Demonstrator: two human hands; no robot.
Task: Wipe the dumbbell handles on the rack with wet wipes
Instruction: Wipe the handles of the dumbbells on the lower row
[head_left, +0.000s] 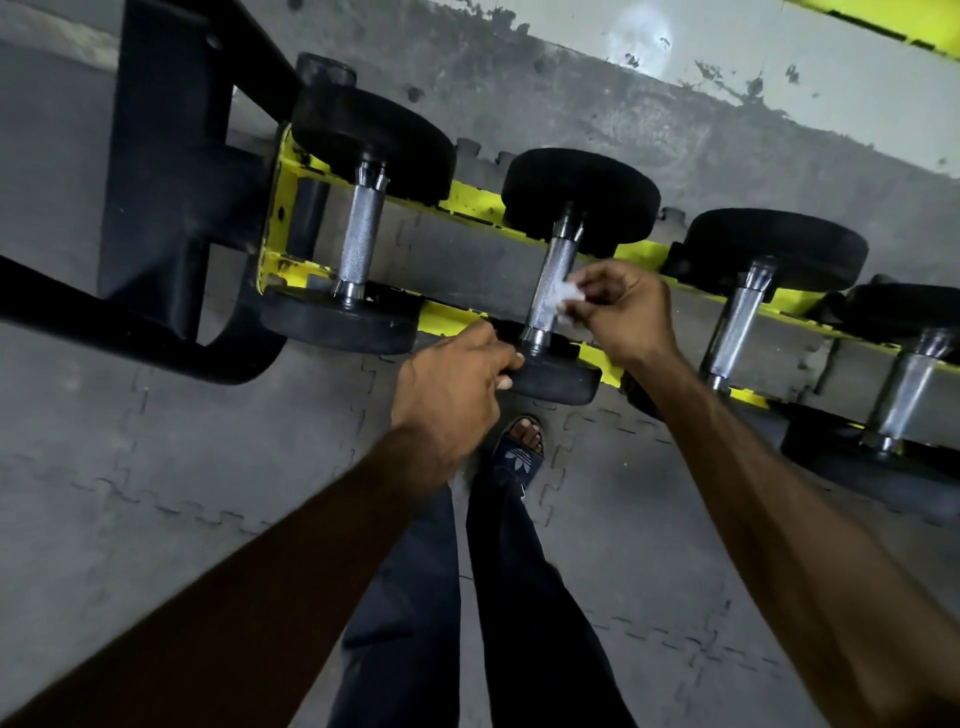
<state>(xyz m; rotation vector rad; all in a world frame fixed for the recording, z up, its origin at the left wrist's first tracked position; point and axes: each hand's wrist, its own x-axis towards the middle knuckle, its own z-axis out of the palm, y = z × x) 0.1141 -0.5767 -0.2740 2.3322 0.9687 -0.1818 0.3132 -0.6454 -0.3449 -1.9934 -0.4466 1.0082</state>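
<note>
1. The right hand (618, 312) pinches a crumpled white wet wipe (566, 299) against the dumbbell handle (550, 275), just left of its fingertips.
2. The left hand (452, 379) grips that dumbbell's near head (561, 382) at the rack (472, 200)'s front rail.
3. The handle is knurled bright metal, on the second dumbbell from the rack's left end.

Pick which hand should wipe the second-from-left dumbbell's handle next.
Right. The right hand pinches the wipe at that handle; the left hand only grips the near weight.
</note>
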